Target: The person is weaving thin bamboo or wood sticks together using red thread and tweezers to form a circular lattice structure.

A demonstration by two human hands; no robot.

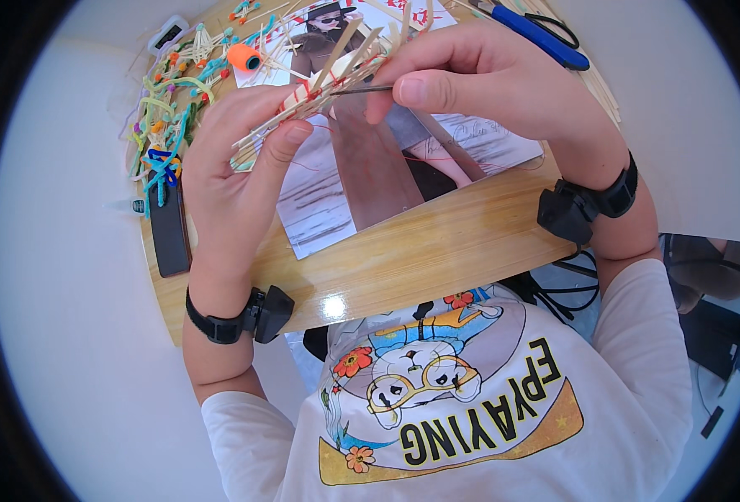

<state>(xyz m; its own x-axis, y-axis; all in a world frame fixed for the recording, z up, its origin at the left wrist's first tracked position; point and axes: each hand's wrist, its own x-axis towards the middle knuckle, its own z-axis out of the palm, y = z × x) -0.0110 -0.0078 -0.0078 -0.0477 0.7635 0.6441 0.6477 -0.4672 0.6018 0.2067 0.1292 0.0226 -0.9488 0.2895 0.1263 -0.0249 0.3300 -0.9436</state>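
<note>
My left hand (240, 155) is closed around the edge of a small frame of pale thin wooden strips (324, 90), pinching it between thumb and fingers above the table. Red thread (301, 90) wraps the strips at several spots, and a loose end trails downward. Opposite it, my right hand (491, 84) grips a thin dark metal rod (362, 89) between thumb and forefinger. The rod's tip meets the strips near the thread; its other end is hidden in my fingers. Several strips stick up from the far side of the frame.
Beneath my hands lies a glossy printed poster (311, 222) on the wooden table (370, 276). An orange thread spool (244, 58), coloured pipe cleaners (165, 92) and a black phone-like slab (169, 234) sit left. Blue-handled pliers (542, 38) lie far right beside wooden sticks (600, 96).
</note>
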